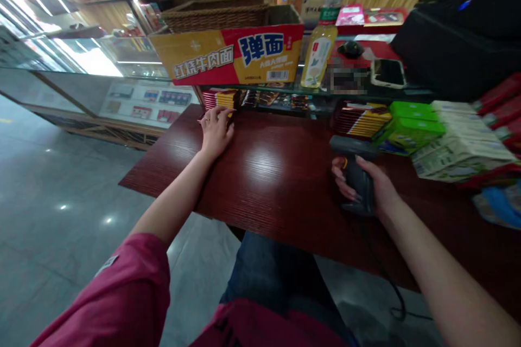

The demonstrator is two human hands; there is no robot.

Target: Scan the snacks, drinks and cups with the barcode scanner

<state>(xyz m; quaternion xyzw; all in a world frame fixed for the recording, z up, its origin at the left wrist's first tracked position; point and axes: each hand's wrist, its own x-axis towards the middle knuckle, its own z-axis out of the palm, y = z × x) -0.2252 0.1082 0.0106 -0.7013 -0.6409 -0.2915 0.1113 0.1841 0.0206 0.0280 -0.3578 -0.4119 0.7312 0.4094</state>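
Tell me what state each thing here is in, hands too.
Left hand: fingers spread at maroon-and-yellow packs
Right hand: closed around the scanner
Scanner: held above the tabletop
Noodle carton: open-topped
Bottle: upright, holding yellow liquid
Phone: lying face up, screen dark

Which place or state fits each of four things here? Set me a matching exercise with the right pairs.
Things:
1. left hand
2. scanner
3. bottle
4. phone

Places and states:
A. upright, just right of the noodle box
B. lying flat, dark screen up
C. at the packets along the desk's far edge
D. gripped in the right hand

Pairs: 1-C, 2-D, 3-A, 4-B
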